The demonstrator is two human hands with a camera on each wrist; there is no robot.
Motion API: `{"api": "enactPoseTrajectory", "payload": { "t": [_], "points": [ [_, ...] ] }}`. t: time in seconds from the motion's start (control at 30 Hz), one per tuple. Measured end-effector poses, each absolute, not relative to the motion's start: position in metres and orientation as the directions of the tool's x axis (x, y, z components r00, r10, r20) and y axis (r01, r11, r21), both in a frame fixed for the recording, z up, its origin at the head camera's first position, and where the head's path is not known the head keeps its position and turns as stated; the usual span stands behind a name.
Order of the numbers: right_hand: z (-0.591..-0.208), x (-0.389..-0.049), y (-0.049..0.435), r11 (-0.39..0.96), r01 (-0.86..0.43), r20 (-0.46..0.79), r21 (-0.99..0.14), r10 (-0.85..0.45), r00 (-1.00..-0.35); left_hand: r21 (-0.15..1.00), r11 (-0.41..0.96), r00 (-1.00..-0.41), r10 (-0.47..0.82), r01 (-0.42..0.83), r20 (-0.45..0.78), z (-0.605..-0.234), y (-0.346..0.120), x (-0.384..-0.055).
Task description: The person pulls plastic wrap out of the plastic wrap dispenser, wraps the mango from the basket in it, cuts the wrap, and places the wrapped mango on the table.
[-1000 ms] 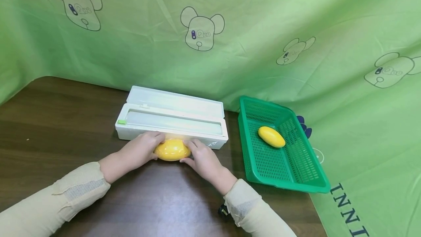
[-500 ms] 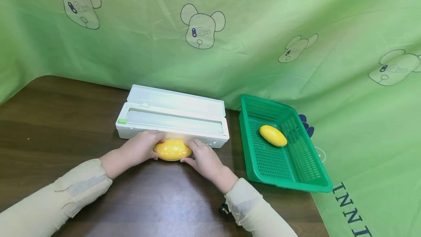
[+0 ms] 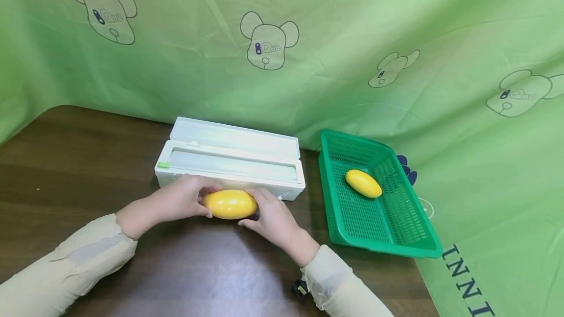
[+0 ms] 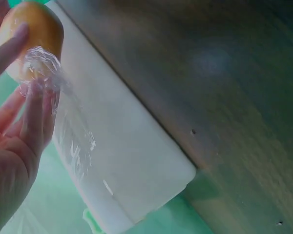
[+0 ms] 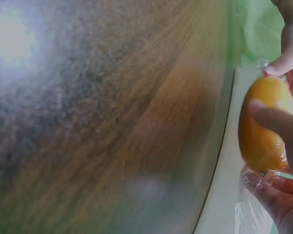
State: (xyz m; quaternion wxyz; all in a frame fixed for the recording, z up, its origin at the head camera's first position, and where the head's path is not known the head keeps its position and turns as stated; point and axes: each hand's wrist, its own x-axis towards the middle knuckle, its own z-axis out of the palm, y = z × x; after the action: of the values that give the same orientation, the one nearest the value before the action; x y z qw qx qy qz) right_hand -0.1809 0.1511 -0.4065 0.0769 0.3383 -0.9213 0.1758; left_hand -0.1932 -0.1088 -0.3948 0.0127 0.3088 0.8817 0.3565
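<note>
A glossy yellow mango (image 3: pixel 230 204) is held between both hands in front of the white cling film box (image 3: pixel 229 160). My left hand (image 3: pixel 182 198) grips its left end, thumb toward me. At the opposite end my right hand (image 3: pixel 274 216) holds it between thumb and fingers. Clear cling film (image 4: pixel 41 66) bunches at the left hand's fingertips in the left wrist view and trails over the box front. More film (image 5: pixel 253 180) gathers by the right fingers in the right wrist view. The mango's far side is hidden.
A green plastic basket (image 3: pixel 331 199) stands to the right with another yellow mango (image 3: pixel 363 183) in it. The box lid (image 3: pixel 233 138) is raised at the back. A small black object (image 3: pixel 300 288) lies near the right sleeve. A green curtain (image 3: pixel 185 82) hangs behind the table.
The left hand has shifted slightly left and its grip looks wider. The mango shows more of its upper side and sits slightly lower in view. The box and basket stay put.
</note>
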Motion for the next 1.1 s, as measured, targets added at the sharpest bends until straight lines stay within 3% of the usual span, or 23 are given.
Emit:
{"api": "enactPoseTrajectory", "payload": {
  "t": [0.27, 0.6, 0.77, 1.1],
  "points": [
    [-0.402, -0.182, 0.159, 0.641, -0.698, 0.341, -0.320, -0.609, -0.716, 0.668, 0.514, -0.794, 0.575, 0.538, 0.197, -0.388, -0.118, -0.188],
    [-0.398, -0.187, 0.160, 0.644, -0.720, 0.367, -0.258, -0.624, -0.689, 0.434, 0.613, -0.749, 0.577, 0.660, 0.326, -0.382, -0.105, -0.178],
    [-0.399, -0.189, 0.158, 0.643, -0.731, 0.381, -0.227, -0.632, -0.675, 0.448, 0.631, -0.773, 0.550, 0.633, 0.317, -0.388, -0.100, -0.182],
    [-0.407, -0.194, 0.157, 0.596, -0.796, 0.504, -0.103, -0.659, -0.559, 0.512, 0.611, -0.796, 0.492, 0.604, 0.351, -0.395, -0.101, -0.186]
  ]
}}
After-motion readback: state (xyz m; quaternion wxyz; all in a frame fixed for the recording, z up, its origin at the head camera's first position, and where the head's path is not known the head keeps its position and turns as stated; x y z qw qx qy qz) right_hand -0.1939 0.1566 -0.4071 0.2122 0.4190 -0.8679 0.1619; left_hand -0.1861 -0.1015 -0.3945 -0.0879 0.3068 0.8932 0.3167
